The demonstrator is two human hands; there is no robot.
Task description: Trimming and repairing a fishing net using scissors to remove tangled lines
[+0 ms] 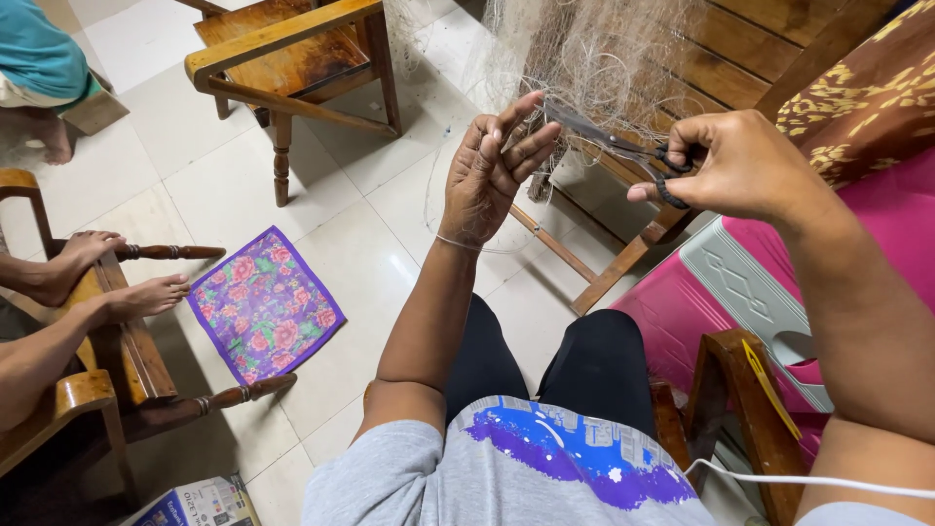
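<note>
So the person is sitting in a wooden chair, and down by the floor a printed cardboard box in blue and white is poking into view at the bottom left corner. A yellow netting needle is lying on the chair arm at the right. A little farther out, a purple floral cloth is lying flat on the floor tiles. Up at the hands: the left hand is half open, fingers spread, pinching thin strands of the fishing net. The right hand is curling closed through the handles of the scissors, blades pointing at those strands. Judging by the big tangled pile hanging behind, lots of trimming is looking left to do.
</note>
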